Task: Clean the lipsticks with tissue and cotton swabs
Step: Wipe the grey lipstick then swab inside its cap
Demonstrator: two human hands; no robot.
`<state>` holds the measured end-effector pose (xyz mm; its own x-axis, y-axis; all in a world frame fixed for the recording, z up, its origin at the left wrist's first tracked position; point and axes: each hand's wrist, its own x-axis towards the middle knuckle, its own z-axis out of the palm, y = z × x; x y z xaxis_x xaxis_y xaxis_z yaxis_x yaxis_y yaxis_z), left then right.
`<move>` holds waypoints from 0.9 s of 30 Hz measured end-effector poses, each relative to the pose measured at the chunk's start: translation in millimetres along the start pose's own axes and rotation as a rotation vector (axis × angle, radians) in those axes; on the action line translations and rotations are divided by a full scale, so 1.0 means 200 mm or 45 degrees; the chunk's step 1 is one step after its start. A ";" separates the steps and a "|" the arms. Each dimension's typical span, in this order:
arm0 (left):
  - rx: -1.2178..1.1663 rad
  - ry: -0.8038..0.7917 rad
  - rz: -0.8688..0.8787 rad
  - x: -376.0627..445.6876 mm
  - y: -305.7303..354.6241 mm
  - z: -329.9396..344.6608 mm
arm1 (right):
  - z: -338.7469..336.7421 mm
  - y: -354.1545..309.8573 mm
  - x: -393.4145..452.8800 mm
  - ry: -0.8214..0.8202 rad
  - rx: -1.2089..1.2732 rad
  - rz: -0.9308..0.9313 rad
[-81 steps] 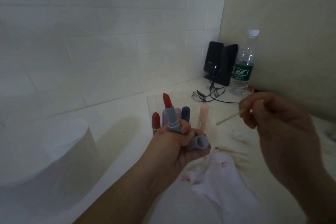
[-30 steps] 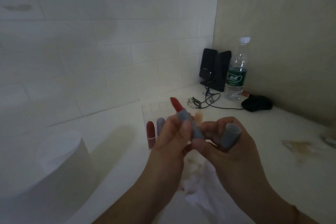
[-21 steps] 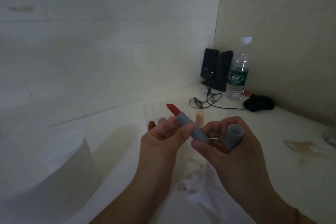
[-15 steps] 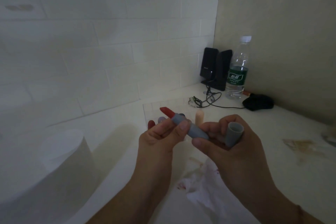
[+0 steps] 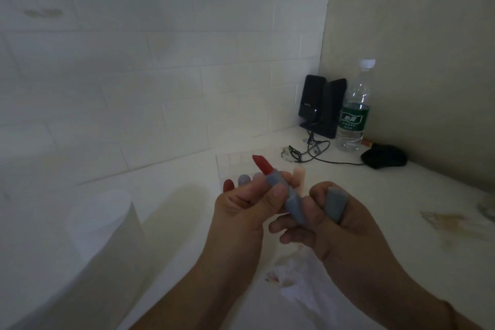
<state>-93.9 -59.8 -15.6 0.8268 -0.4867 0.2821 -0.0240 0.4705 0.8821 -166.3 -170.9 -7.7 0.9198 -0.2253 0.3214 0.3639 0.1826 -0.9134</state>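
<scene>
An open lipstick (image 5: 284, 190) with a grey tube and red tip is held above the table, tilted up to the left. My left hand (image 5: 249, 211) pinches its upper part with thumb and fingers. My right hand (image 5: 332, 225) holds the tube's lower end with its fingertips and keeps the grey cap (image 5: 334, 205) tucked among its curled fingers. A crumpled tissue (image 5: 297, 284) with red smears lies on the table below the hands. Several other lipsticks (image 5: 299, 174) stand behind the hands, partly hidden. No cotton swab shows.
A toilet paper roll (image 5: 104, 228) stands at the left. In the far corner are black speakers (image 5: 321, 104), a water bottle (image 5: 353, 112), a cable (image 5: 310, 153) and a black mouse (image 5: 383, 159). A brownish stain (image 5: 450, 222) marks the table at the right.
The swab left my right hand, which took the cap from my left hand and gripped the tube's base. Lately the lipstick swung up from near level, and the cap tilted over.
</scene>
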 end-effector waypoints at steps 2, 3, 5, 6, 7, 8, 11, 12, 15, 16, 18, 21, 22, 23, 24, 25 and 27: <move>-0.002 0.004 0.015 0.01 -0.02 -0.01 | 0.00 0.00 0.00 0.081 -0.050 -0.041; 0.005 0.014 0.016 0.01 -0.03 -0.02 | -0.01 0.00 0.00 0.151 -0.171 -0.099; -0.009 0.043 0.001 0.02 -0.04 -0.03 | -0.02 0.01 0.00 0.286 -0.493 -0.212; -0.045 0.057 -0.006 0.03 -0.04 -0.03 | -0.02 0.00 0.00 0.311 -0.593 -0.219; -0.079 0.059 -0.011 0.03 -0.05 -0.03 | -0.02 0.01 -0.01 0.288 -0.564 -0.192; -0.090 0.058 -0.014 0.03 -0.05 -0.04 | -0.02 0.01 -0.01 0.257 -0.411 -0.118; -0.028 0.017 -0.001 0.02 -0.05 -0.04 | 0.00 0.01 0.00 0.213 -0.036 0.121; -0.020 0.013 0.002 0.02 -0.05 -0.03 | 0.00 0.00 0.01 0.210 -0.036 0.124; -0.055 0.053 -0.003 0.02 -0.04 -0.02 | -0.01 0.00 0.01 0.295 -0.252 -0.042; -0.074 0.080 -0.006 0.03 -0.04 -0.01 | -0.02 0.00 0.01 0.345 -0.372 -0.089; -0.114 0.093 -0.011 0.03 -0.04 -0.02 | -0.02 0.00 0.00 0.375 -0.469 -0.128; -0.036 0.047 0.020 0.03 -0.06 -0.03 | -0.01 0.02 0.01 0.257 -0.077 0.059; -0.035 0.031 0.025 0.03 -0.05 -0.03 | -0.01 0.02 0.01 0.243 0.053 0.147; -0.044 0.015 0.023 0.03 -0.05 -0.03 | -0.01 0.03 0.01 0.229 0.089 0.167; -0.047 0.020 0.022 0.02 -0.05 -0.03 | -0.01 0.04 0.02 0.227 0.081 0.157; -0.038 0.035 0.027 0.02 -0.05 -0.03 | -0.01 0.04 0.02 0.234 0.047 0.109; -0.043 0.062 0.030 0.02 -0.06 -0.03 | -0.02 0.02 0.02 0.286 -0.100 -0.003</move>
<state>-85.7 -62.5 -26.9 0.8527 -0.4389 0.2833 -0.0258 0.5062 0.8620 -162.2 -174.2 -12.0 0.8599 -0.4346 0.2677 0.3453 0.1092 -0.9321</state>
